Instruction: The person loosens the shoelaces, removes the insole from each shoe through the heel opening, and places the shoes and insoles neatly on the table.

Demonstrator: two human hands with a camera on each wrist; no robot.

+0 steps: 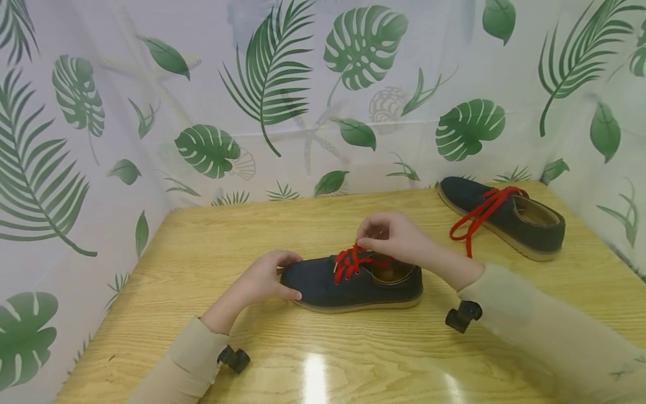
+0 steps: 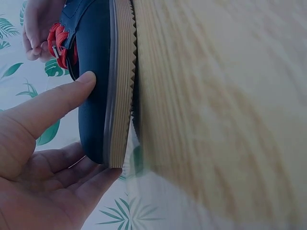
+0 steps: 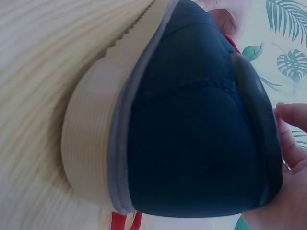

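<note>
Navy shoe (image 1: 323, 286) stands sole down near the middle of the wooden table (image 1: 252, 348); its long axis runs crosswise, toe to the person's left, heel to the right; red lace (image 1: 355, 259) crosses the front of it, so lacing is judged well begun; fastening appears outstanding, no bow being visible; whether the top eyelets are threaded cannot be told; left hand (image 1: 264, 276) grips the toe, thumb on the near side, other fingers around the tip; right hand (image 1: 396, 237) is above the lacing, thumb and fingertips apparently pinching the lace; at the far right a second shoe (image 1: 510, 224) sits well apart, toe pointing away and leftward; its loose lace (image 1: 487, 209) hangs over the side, untied; leaf-print cloth (image 1: 282, 174) stands behind.
</note>
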